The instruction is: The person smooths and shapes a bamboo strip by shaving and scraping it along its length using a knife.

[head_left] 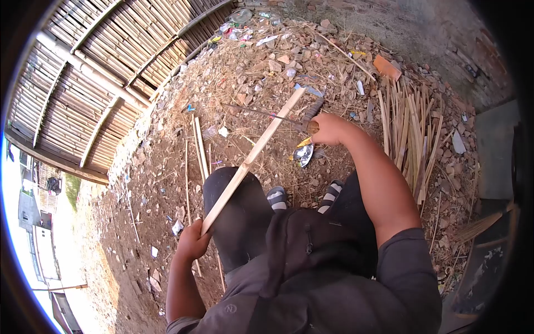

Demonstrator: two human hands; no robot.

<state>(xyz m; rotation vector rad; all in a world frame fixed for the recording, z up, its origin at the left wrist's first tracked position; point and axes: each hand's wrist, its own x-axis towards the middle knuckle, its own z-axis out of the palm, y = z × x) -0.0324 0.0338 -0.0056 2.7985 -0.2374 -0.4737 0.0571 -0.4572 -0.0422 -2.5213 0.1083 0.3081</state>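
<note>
My left hand is closed around the lower end of a pale bamboo strip. The strip slants up and away across my left knee. In my right hand is a tool with a long, thin dark blade and a dark, thick part near the grip; its exact kind is unclear. The blade points left and meets or crosses the strip near its far end. Whether the two touch, I cannot tell. My right fingers are partly hidden behind the hand.
Split strips lie piled on the right. A few thin strips rest on the ground at left. Rubble, straw and litter cover the ground, including a silver wrapper and a brick. A bamboo fence stands left, a wall behind.
</note>
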